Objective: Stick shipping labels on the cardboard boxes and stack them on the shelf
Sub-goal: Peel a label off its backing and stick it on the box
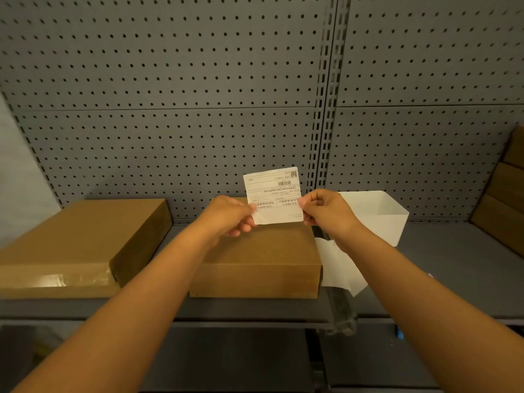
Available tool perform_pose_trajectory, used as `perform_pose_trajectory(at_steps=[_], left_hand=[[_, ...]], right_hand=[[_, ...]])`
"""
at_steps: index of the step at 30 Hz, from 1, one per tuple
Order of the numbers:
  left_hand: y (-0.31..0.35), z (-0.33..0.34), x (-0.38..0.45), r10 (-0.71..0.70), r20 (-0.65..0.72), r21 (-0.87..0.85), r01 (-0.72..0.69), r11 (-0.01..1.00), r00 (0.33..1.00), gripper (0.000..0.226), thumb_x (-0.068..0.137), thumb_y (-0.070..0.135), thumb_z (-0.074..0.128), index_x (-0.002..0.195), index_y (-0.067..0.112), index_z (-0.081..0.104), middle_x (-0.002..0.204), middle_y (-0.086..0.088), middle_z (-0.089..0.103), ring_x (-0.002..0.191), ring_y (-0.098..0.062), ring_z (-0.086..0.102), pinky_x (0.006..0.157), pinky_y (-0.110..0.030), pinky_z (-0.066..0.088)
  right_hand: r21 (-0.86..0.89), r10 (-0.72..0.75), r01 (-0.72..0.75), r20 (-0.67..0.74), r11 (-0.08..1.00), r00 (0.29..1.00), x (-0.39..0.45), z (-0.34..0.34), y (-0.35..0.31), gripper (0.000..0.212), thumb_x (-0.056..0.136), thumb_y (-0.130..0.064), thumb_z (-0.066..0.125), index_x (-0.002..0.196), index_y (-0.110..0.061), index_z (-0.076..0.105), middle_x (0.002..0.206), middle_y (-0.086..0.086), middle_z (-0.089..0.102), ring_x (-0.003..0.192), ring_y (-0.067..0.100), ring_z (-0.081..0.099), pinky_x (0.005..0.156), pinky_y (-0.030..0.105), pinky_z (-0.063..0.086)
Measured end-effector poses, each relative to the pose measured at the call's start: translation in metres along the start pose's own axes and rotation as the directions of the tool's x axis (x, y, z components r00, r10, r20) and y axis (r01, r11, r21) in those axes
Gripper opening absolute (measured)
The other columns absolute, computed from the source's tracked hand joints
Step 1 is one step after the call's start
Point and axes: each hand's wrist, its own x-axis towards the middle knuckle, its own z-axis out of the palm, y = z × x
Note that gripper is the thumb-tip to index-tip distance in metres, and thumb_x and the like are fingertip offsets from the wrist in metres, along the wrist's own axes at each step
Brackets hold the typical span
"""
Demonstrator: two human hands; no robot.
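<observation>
I hold a white shipping label [274, 194] upright in front of me, its print upside down. My left hand [231, 215] pinches its lower left edge and my right hand [326, 211] pinches its right edge. Just below and behind the label a brown cardboard box [255, 262] lies flat on the grey shelf [453, 265]. A second, larger cardboard box [71, 245] with clear tape on its front edge lies to the left.
A white plastic bin [380, 214] stands right of the middle box, with loose white paper sheets [340, 268] in front of it. Several stacked cardboard boxes [504, 199] lean at the far right. Grey pegboard [198, 95] backs the shelf.
</observation>
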Motion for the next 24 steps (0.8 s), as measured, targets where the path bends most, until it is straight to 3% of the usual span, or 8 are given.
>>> perform_pose_trajectory(at_steps=[5, 8, 13, 17, 22, 24], left_hand=[[-0.004, -0.018, 0.001, 0.008, -0.064, -0.07, -0.013, 0.997, 0.998, 0.013, 0.092, 0.019, 0.061, 0.096, 0.008, 0.067, 0.07, 0.0, 0.067, 0.057, -0.007, 0.055, 0.054, -0.018, 0.046], [-0.009, -0.031, 0.003, 0.041, -0.093, -0.09, -0.049, 0.995, 0.995, 0.016, 0.09, 0.017, 0.064, 0.104, 0.012, 0.058, 0.072, -0.002, 0.067, 0.056, -0.008, 0.057, 0.054, -0.02, 0.046], [-0.016, -0.049, 0.006, 0.075, -0.07, -0.057, -0.079, 0.995, 0.995, 0.006, 0.089, 0.018, 0.065, 0.093, 0.013, 0.066, 0.073, -0.001, 0.068, 0.058, -0.008, 0.057, 0.053, -0.02, 0.046], [-0.02, -0.055, 0.01, 0.069, -0.054, -0.043, -0.071, 0.997, 0.996, 0.007, 0.09, 0.022, 0.063, 0.094, 0.016, 0.065, 0.079, -0.001, 0.068, 0.06, -0.009, 0.058, 0.053, -0.02, 0.045], [-0.023, -0.062, 0.017, 0.032, -0.057, -0.119, -0.039, 0.992, 0.998, 0.007, 0.086, 0.028, 0.069, 0.088, 0.022, 0.065, 0.104, 0.002, 0.068, 0.094, -0.015, 0.061, 0.062, -0.023, 0.049], [-0.024, -0.062, 0.02, 0.049, -0.079, -0.125, -0.059, 0.99, 0.996, 0.009, 0.086, 0.028, 0.069, 0.09, 0.021, 0.066, 0.106, 0.0, 0.068, 0.099, -0.016, 0.061, 0.065, -0.023, 0.05]], right_hand=[[-0.071, -0.017, 0.015, -0.021, 0.997, 1.0, 0.002, 0.021, -0.008, 0.012, 0.093, -0.024, 0.058, 0.083, -0.017, 0.059, 0.089, 0.01, 0.072, 0.085, 0.025, 0.069, 0.081, 0.037, 0.057], [-0.034, -0.012, 0.011, -0.035, 0.999, 0.999, 0.001, 0.031, -0.016, 0.012, 0.095, -0.019, 0.056, 0.083, -0.014, 0.057, 0.096, 0.013, 0.07, 0.088, 0.026, 0.067, 0.078, 0.033, 0.057], [-0.032, 0.001, -0.002, -0.029, 0.999, 1.0, -0.001, 0.044, -0.019, 0.013, 0.095, -0.019, 0.056, 0.085, -0.011, 0.058, 0.097, 0.016, 0.07, 0.084, 0.025, 0.065, 0.08, 0.036, 0.057], [-0.032, 0.017, -0.019, -0.059, 0.999, 0.998, -0.003, 0.055, -0.021, 0.014, 0.096, -0.019, 0.055, 0.093, -0.006, 0.059, 0.092, 0.012, 0.068, 0.079, 0.019, 0.062, 0.078, 0.032, 0.057], [-0.047, 0.017, -0.02, -0.069, 0.999, 0.997, 0.001, 0.059, -0.022, 0.015, 0.097, -0.022, 0.052, 0.088, -0.011, 0.057, 0.096, 0.011, 0.069, 0.084, 0.021, 0.063, 0.082, 0.037, 0.054], [-0.048, 0.019, -0.022, -0.056, 0.999, 0.998, 0.005, 0.058, -0.023, 0.014, 0.096, -0.022, 0.053, 0.089, -0.01, 0.059, 0.097, 0.012, 0.07, 0.083, 0.021, 0.06, 0.084, 0.04, 0.053]])
